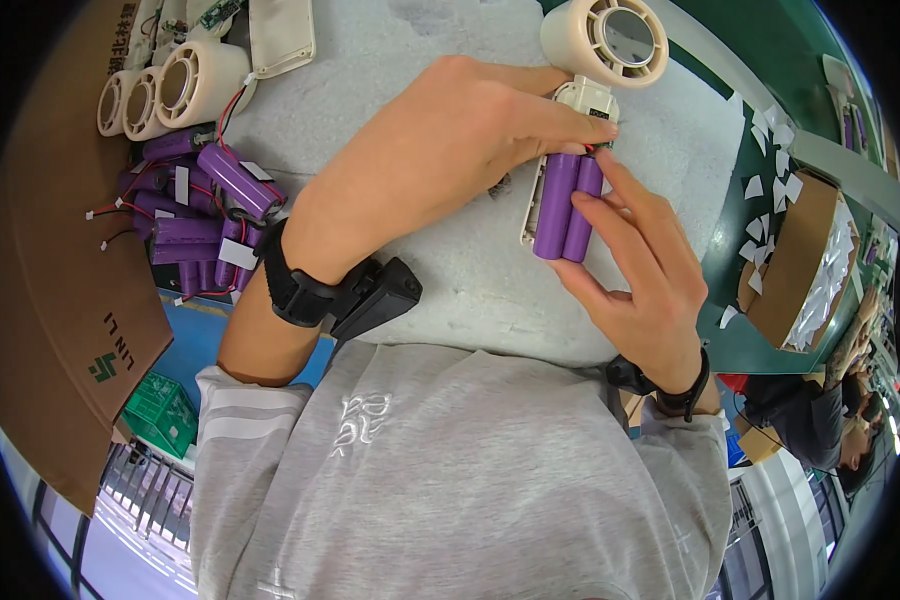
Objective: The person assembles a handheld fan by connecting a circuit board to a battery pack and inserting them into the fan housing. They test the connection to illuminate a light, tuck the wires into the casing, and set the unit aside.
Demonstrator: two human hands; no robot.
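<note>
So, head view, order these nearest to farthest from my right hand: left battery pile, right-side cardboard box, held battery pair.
1. Held battery pair: touching your right hand.
2. Cardboard box: out to its right.
3. Battery pile: far left.

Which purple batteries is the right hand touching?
The side-by-side pair at the cream casing, under the right hand's fingers; the other batteries lie piled at left.

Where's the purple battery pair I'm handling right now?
Head view, right of centre: the battery pair overlaps the white casing, held by your right hand.
</note>
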